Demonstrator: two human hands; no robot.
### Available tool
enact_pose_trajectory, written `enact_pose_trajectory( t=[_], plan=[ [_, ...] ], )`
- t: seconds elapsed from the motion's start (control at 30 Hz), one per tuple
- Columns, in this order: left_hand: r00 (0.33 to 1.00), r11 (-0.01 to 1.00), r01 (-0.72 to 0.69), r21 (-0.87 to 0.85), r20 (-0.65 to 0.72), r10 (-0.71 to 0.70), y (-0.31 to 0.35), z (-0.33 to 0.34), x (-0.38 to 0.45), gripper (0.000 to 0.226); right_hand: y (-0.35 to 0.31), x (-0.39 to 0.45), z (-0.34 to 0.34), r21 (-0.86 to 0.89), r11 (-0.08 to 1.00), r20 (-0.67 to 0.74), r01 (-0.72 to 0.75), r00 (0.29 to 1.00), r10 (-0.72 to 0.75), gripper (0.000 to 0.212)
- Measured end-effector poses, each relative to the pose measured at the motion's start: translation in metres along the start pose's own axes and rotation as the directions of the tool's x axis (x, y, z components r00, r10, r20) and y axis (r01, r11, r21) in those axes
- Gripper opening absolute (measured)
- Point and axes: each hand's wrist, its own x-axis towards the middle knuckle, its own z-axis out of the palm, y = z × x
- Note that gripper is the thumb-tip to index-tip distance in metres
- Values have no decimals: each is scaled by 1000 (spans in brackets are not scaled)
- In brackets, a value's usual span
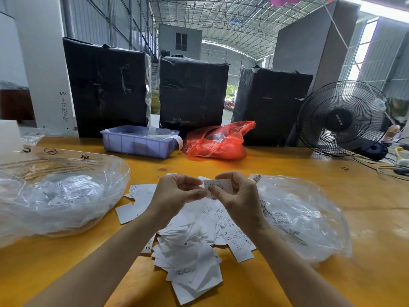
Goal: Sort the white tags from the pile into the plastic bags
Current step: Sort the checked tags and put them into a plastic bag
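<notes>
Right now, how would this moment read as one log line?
step: sorting | left hand: pinches tag | right hand: pinches tag | pile: between bags

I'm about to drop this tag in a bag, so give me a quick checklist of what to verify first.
1. Tag held: ok, pinched between left hand and right hand.
2. Size print readable: cannot tell, too small.
3. Left clear bag within reach: ok.
4. Right clear bag within reach: ok.
5. Bag mouths open: cannot tell.
6. Pile left to sort: ok, many tags remain.
</notes>
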Motion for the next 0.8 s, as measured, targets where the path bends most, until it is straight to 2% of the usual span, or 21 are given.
enact_pose_trajectory(
  t=[0.1,0.2,0.63,0.8],
  plan=[
    [1000,999,-13,50,5,13,0,-1,0,22,-1,2,-2,63,998,-90,-13,996,19,23],
    [1000,998,-11,62,8,10,-1,1,-1,23,-1,2,-3,65,998,-79,-8,997,14,22],
    [1000,999,10,43,28,-11,-1,3,0,22,2,-1,1,-216,964,-74,158,981,-178,18],
    [999,999,33,24,35,-34,-1,3,-1,22,1,-2,0,-251,949,-72,191,974,-215,18]
  ],
)
